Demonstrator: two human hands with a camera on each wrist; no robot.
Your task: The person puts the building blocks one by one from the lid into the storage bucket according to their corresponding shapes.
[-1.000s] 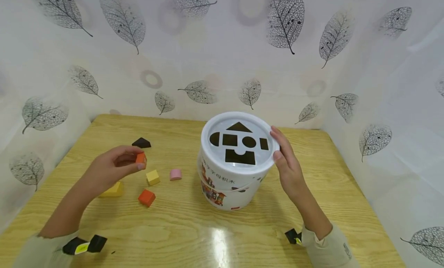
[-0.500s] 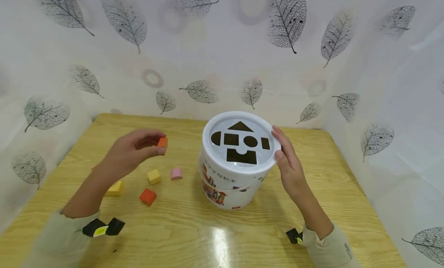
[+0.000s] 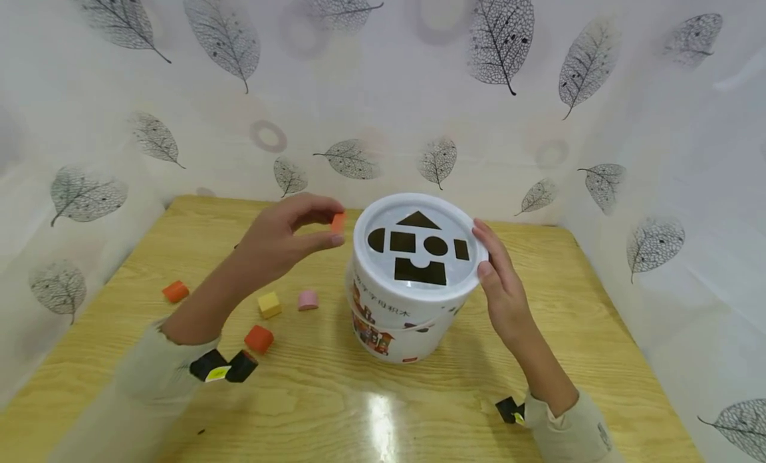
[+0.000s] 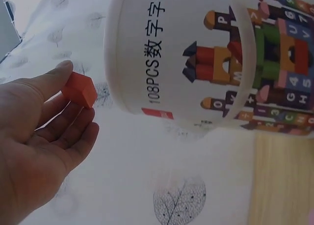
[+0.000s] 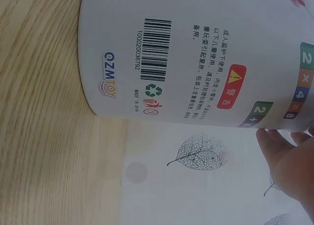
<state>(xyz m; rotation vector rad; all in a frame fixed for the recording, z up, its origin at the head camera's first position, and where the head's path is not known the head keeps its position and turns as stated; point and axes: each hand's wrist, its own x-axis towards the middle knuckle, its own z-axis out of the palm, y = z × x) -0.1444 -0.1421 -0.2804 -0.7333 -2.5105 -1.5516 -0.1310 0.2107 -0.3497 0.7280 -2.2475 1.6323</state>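
Observation:
In the head view my left hand point(image 3: 293, 233) pinches an orange-red block point(image 3: 338, 223) between thumb and fingers, just left of a white bucket's rim. The left wrist view shows that block point(image 4: 79, 89) held at the fingertips, apart from the bucket point(image 4: 132, 48). The upright bucket point(image 3: 395, 330) has a white lid point(image 3: 439, 270) with cut-outs: triangle, half-round, square, circle, rectangle and an arch-notched shape. My right hand point(image 3: 505, 293) rests against the lid's right edge, fingers fairly straight. In the right wrist view its fingertips touch the bucket's side.
Loose blocks lie on the wooden table point(image 3: 335, 396) left of the bucket: yellow point(image 3: 269, 305), pink half-round point(image 3: 308, 300), red point(image 3: 259, 339) and orange point(image 3: 175, 291). My left forearm covers part of that area. Leaf-patterned cloth point(image 3: 383, 104) closes off the back and sides.
My left hand has carried the orange-red block right and upward to beside the bucket's rim. An orange block at far left has come into sight. The right hand stays at the lid.

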